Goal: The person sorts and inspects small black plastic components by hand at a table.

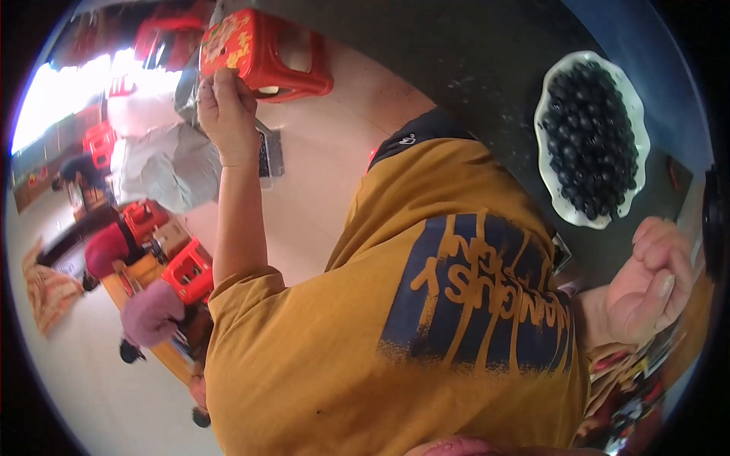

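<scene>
My left hand [228, 114] is raised at the end of a bent arm, in front of a red plastic stool [262, 57]. Its thumb and fingertips are pressed together; whatever they may hold is too small to see. My right hand [650, 285] is near the right edge, with curled fingers and the thumb closed against them. What lies inside that hand, if anything, is hidden. Just beyond it stands a white oval dish with a wavy rim [641, 144], heaped with small, round, blue-black berries [589, 140] that look like blueberries. Neither hand touches the dish.
The dish rests on a dark tabletop [471, 53]. A grey cover [163, 167] drapes something at the left. Several people sit or bend farther off, one in pink [156, 313], among red stools [188, 271]. Cluttered items [627, 399] lie at the lower right.
</scene>
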Available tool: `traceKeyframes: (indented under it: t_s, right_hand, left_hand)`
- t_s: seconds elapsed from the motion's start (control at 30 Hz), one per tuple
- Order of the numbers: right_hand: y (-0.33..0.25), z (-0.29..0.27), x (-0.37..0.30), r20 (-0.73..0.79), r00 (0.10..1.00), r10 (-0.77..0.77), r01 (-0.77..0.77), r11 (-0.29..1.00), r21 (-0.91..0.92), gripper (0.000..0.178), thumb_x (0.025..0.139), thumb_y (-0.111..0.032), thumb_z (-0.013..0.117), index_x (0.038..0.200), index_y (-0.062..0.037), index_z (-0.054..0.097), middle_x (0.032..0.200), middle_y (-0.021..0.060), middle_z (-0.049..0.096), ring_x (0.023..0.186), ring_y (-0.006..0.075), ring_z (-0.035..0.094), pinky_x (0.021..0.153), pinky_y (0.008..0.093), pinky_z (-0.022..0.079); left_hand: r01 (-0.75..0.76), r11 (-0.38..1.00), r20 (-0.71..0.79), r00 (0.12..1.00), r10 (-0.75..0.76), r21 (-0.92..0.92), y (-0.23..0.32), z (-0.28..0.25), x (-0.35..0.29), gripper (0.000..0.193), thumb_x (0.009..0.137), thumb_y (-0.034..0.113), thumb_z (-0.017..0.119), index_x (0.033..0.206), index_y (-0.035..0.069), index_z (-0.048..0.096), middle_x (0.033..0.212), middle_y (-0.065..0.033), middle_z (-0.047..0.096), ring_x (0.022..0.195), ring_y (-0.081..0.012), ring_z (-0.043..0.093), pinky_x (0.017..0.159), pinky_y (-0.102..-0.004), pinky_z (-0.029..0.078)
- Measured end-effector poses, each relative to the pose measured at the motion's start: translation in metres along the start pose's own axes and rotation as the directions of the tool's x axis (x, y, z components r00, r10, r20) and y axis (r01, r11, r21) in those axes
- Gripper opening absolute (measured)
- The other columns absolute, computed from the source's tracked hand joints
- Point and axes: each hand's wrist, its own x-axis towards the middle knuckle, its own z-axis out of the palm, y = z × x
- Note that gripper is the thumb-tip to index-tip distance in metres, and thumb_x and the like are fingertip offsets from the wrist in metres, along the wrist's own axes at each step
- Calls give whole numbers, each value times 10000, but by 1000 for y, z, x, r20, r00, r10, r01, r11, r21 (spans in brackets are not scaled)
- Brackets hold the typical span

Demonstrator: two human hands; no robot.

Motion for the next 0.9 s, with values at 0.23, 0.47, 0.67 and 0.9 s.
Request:
traceKeyframes:
  t_s: [0.23,0.47,0.67,0.9]
  right_hand:
    - [-6,29,18,201,980,-3,-14,996,83,279,870,-171,422,1094,-21,496,753,89,475,615,175,407,517,312,324]
    - [-7,66,29,290,957,-19,-13,994,108,283,872,-180,426,1109,-39,491,751,75,467,635,175,410,533,324,305]
    - [-12,99,28,416,908,-50,-11,990,144,273,867,-193,452,1086,-35,492,752,63,472,625,171,411,525,317,304]
    - [-25,123,34,440,893,-93,17,985,173,227,864,-202,463,1016,-37,495,736,58,473,605,164,411,519,311,307]
  left_hand:
    - [304,835,-182,952,-247,458,-187,-176,-49,237,856,251,510,715,61,494,580,13,442,498,-64,396,456,-232,347]
    - [688,15,-232,266,-936,726,-283,-260,-248,247,818,298,549,802,51,551,598,-41,522,457,-144,469,390,-318,378]
    - [600,278,99,314,-944,751,-309,-187,-307,314,815,333,542,889,30,578,710,-79,586,629,-187,561,538,-350,451]
    - [776,297,153,256,-955,556,-321,-161,-335,296,826,313,541,907,32,580,706,-83,576,614,-177,550,546,-345,446]
